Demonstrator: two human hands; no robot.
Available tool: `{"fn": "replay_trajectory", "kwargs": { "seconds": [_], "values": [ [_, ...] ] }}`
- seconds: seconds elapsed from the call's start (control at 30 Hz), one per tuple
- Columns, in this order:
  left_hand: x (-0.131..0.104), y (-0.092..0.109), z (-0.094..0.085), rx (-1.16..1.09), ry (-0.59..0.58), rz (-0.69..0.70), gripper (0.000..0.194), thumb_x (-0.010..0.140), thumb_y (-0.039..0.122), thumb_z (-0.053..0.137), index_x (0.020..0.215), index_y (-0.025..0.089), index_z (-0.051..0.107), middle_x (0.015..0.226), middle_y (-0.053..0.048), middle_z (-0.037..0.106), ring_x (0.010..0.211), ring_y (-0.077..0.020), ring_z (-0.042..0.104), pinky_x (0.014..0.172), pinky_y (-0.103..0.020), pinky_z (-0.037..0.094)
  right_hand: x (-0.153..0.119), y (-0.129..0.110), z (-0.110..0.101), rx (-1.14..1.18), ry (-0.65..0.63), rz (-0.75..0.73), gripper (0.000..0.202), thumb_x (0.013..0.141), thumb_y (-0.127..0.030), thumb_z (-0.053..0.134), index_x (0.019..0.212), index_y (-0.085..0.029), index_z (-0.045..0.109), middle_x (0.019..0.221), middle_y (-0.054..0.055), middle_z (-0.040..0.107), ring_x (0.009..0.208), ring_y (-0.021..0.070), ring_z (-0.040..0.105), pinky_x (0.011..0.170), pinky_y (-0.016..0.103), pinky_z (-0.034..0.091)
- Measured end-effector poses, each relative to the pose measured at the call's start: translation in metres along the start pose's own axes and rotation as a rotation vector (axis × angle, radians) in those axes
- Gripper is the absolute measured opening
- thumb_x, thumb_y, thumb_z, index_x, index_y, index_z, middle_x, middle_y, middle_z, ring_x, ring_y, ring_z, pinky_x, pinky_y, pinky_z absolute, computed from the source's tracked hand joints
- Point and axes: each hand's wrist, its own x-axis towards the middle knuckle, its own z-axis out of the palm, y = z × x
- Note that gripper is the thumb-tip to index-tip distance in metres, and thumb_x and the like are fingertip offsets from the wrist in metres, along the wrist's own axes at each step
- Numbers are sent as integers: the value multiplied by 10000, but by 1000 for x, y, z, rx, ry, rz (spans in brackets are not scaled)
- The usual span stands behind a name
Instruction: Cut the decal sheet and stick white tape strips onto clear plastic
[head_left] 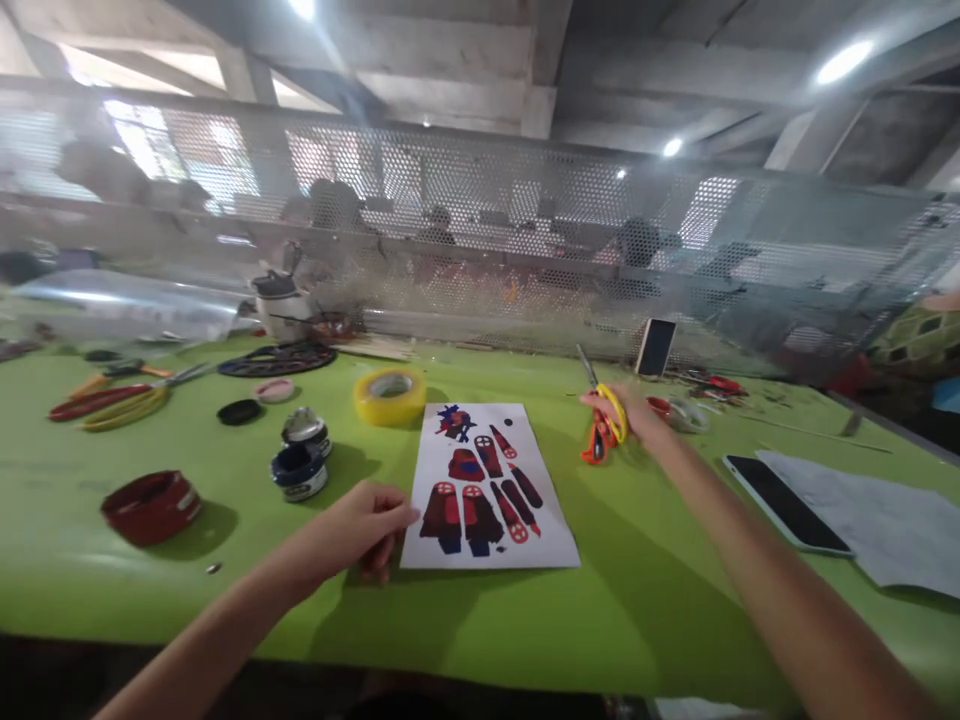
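Sheet, white and printed with red-and-blue figure parts, lies flat near the front edge of a green table, every printed piece whole and joined to the paper; no cut shows along any edge, so the cutting looks not yet begun and all of it seems left to do. Beyond the table a mesh screen runs the width of the room, with blurred people seated behind it. At far right a grey paper rests beside a dark phone, and a second phone stands propped against the screen. To the left sit a red bowl, two small jars and a yellow tape roll just above the sheet's top left corner. The left hand rests at the sheet's lower left corner, fingers loosely curled and touching the paper's edge, gripping nothing. The right hand reaches out beyond the sheet's top right corner, closed around the yellow-and-orange handles of the scissors, blades pointing away toward the screen; the tool is well clear of the paper, and whether the blades are parted cannot be made out.
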Motion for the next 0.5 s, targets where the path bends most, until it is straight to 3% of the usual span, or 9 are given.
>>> {"fn": "replay_trajectory", "kwargs": {
  "seconds": [0.13, 0.2, 0.27, 0.37, 0.43, 0.5],
  "values": [
    [-4, 4, -15, 300, 264, 105, 389, 750, 504, 628, 530, 241, 445, 452, -8, 532, 409, -174, 516, 471, -270, 298, -8, 14, -3, -120, -90, -57, 322, 761, -446, 856, 794, -157, 717, 721, 33, 725, 636, 169, 663, 606, 279, 516],
    [4, 24, -18, 441, 383, 208, 332, 786, 419, 628, 562, 235, 466, 500, -8, 549, 449, -161, 497, 503, -272, 278, -13, 20, -6, -163, -82, -78, 279, 653, -368, 911, 731, -179, 722, 739, 66, 759, 685, 223, 700, 622, 294, 503],
    [25, 56, -17, 564, 400, 333, 256, 857, 382, 588, 652, 232, 558, 613, -28, 627, 534, -173, 536, 550, -282, 331, -17, 25, -5, -194, -42, -93, 215, 672, -311, 882, 751, -183, 729, 759, 80, 768, 707, 254, 715, 641, 312, 500],
    [87, 111, -15, 742, 347, 511, 104, 895, 310, 627, 862, 225, 677, 889, -56, 712, 811, -207, 637, 758, -317, 462, -21, 31, 2, -200, 66, -125, 182, 803, -290, 779, 916, -154, 736, 861, 99, 772, 800, 257, 722, 739, 341, 526],
    [142, 140, -15, 840, 308, 572, 245, 926, 307, 663, 1140, 188, 666, 1189, -89, 683, 1056, -240, 641, 945, -421, 507, -23, 35, 9, -179, 130, -142, 246, 896, -309, 705, 1071, -135, 705, 975, 102, 763, 886, 236, 715, 817, 363, 544],
    [197, 154, -14, 913, 279, 588, 370, 960, 364, 664, 1277, 181, 613, 1362, -110, 601, 1205, -272, 600, 1033, -511, 506, -24, 39, 16, -159, 159, -139, 279, 976, -344, 629, 1157, -137, 671, 1028, 84, 745, 905, 210, 708, 835, 374, 560]
  ]
}}
